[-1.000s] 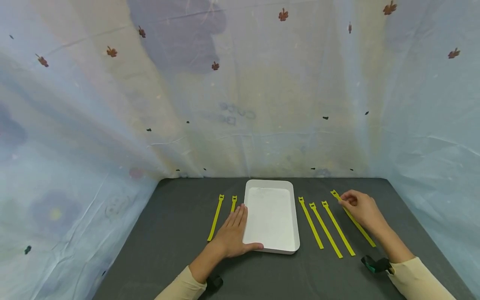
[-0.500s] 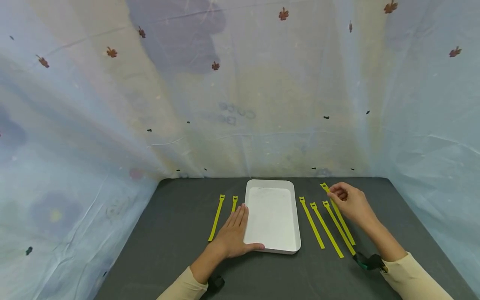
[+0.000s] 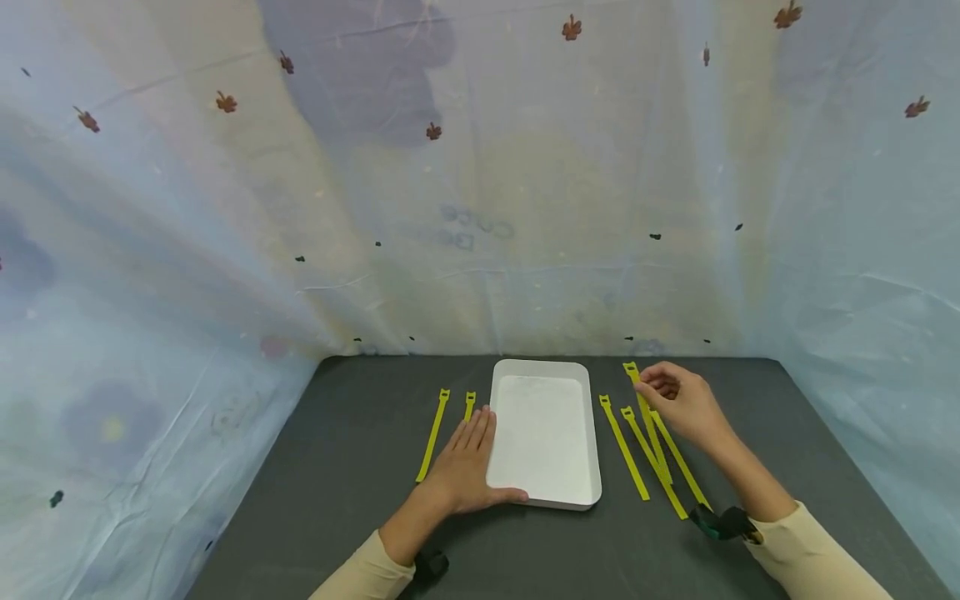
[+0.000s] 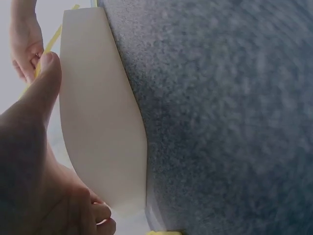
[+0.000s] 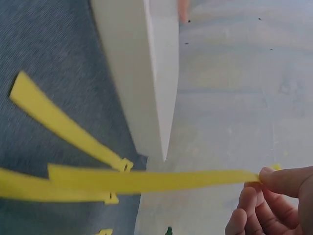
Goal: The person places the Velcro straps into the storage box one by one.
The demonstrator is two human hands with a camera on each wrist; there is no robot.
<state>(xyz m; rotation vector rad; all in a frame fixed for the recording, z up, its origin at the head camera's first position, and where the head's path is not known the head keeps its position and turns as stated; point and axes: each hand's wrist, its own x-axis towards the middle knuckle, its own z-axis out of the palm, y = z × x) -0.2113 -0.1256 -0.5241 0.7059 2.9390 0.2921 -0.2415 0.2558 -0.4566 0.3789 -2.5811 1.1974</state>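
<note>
- The yellow strap (image 5: 146, 182) hangs at a slant from your right hand (image 3: 684, 408), just right of the tray, slotted head up. Its lower end crosses in front of another strap; you can't tell whether they touch.
- Your right thumb and forefinger pinch it just below the head, closed together, the other fingers curled in.
- Three more straps lie to the tray's right: a near strap (image 3: 624, 447), a middle strap (image 3: 643, 442) and an outer strap (image 3: 686, 467).
- The white tray (image 3: 544, 437) is a shallow rounded rectangle lying flat, its plain floor showing from wall to wall. Every strap you can see is outside it.
- Your left hand (image 3: 461, 479) rests against the tray, fingers extended along the left side, thumb spread wide onto the near rim.
- Left of the tray are two more: a far-left strap (image 3: 433, 436) and an inner-left strap (image 3: 469, 406), the latter partly hidden behind your left fingers.
- Beneath everything is a dark grey table (image 3: 360, 433), with a pale printed curtain (image 3: 480, 208) behind.
</note>
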